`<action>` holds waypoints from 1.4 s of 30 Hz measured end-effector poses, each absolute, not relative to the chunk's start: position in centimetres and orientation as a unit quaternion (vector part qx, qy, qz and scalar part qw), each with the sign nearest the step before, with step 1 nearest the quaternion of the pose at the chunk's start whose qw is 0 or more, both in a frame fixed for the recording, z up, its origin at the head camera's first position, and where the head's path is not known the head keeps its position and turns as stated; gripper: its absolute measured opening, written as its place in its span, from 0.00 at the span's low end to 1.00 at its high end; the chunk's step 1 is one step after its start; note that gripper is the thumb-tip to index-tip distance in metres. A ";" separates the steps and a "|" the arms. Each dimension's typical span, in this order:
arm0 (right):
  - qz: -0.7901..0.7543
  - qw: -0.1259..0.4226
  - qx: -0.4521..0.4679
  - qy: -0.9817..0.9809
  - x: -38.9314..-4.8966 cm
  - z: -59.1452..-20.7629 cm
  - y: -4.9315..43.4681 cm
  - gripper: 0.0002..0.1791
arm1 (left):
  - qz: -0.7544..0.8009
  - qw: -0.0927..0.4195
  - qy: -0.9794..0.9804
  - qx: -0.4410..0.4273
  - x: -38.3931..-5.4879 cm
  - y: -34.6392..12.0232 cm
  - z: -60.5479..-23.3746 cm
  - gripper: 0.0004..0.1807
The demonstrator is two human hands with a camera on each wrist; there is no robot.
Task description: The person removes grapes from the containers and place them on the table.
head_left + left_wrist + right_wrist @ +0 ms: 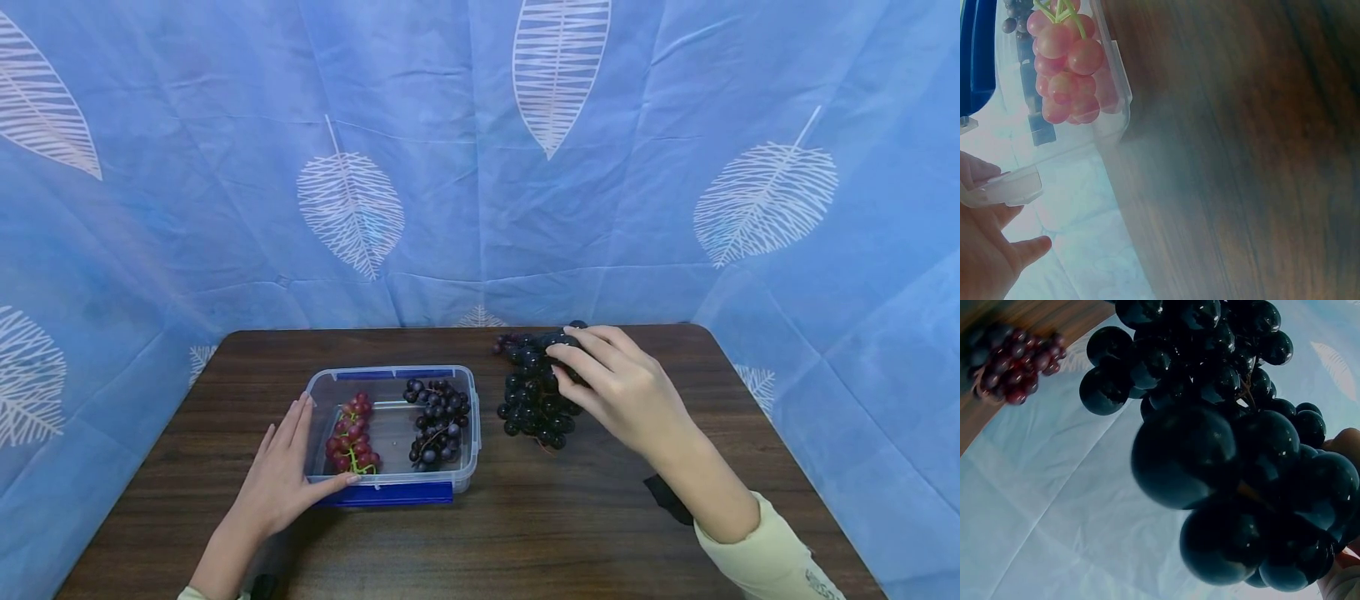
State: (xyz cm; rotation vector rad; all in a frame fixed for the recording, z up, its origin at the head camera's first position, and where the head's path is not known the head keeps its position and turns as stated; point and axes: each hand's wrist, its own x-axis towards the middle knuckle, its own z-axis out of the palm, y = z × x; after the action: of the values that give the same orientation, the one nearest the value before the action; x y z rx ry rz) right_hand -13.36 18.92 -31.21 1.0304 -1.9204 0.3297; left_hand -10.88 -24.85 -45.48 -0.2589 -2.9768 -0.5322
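A clear plastic container (390,479) with blue clips stands on the table, holding a bunch of red grapes (351,437) at its left and a bunch of dark grapes (438,429) at its right. My left hand (277,475) rests against the container's left front corner, fingers straight along the side wall and thumb on the front rim. To the right of the container, my right hand (630,392) grips a big bunch of glossy black grapes (528,396) by its right side. Close up in the right wrist view, those black grapes (1185,456) hide most of the fingers.
A smaller dark red bunch of grapes (1016,365) lies behind the black one, mostly covered in the head view. The dark wooden table (570,525) ends at a blue cloth backdrop (450,200) with white leaf prints.
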 end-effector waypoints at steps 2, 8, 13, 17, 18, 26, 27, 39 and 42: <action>0.128 0.451 0.408 -0.784 -13.3 -31.2 19.6 0.20 | -0.175 0.053 -0.979 -0.086 -10.9 -24.8 -45.5 0.70; 0.114 0.447 0.385 -0.800 -13.4 -31.3 21.6 0.22 | -0.171 0.054 -0.980 -0.085 -10.8 -24.8 -45.4 0.70; 0.129 0.457 0.371 -0.798 -13.9 -31.6 23.0 0.25 | -0.169 0.058 -0.980 -0.086 -10.7 -24.7 -45.5 0.70; 0.134 0.457 0.358 -0.803 -14.4 -32.0 24.0 0.27 | -0.171 0.062 -0.980 -0.087 -10.7 -24.8 -45.4 0.70; 0.134 0.455 0.355 -0.806 -14.5 -32.0 24.3 0.27 | -0.171 0.060 -0.980 -0.086 -10.7 -24.8 -45.4 0.70; 0.140 0.445 0.330 -0.821 -15.9 -32.6 26.6 0.19 | -0.176 0.051 -0.979 -0.085 -10.8 -24.8 -45.4 0.71; 0.144 0.445 0.327 -0.821 -16.1 -32.7 26.8 0.16 | -0.176 0.051 -0.979 -0.085 -10.8 -24.8 -45.4 0.71; 0.106 0.412 0.284 -0.859 -18.4 -33.3 29.7 0.19 | -0.171 0.046 -0.981 -0.081 -10.8 -24.8 -45.4 0.71; 0.108 0.407 0.277 -0.864 -19.0 -33.6 30.3 0.20 | -0.172 0.049 -0.980 -0.085 -10.8 -24.8 -45.4 0.70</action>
State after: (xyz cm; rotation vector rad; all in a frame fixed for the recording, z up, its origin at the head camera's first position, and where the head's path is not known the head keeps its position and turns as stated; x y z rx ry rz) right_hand -18.95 30.26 -33.56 0.6974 -2.1777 0.2724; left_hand -10.81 -24.78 -45.38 -0.2575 -2.9864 -0.5242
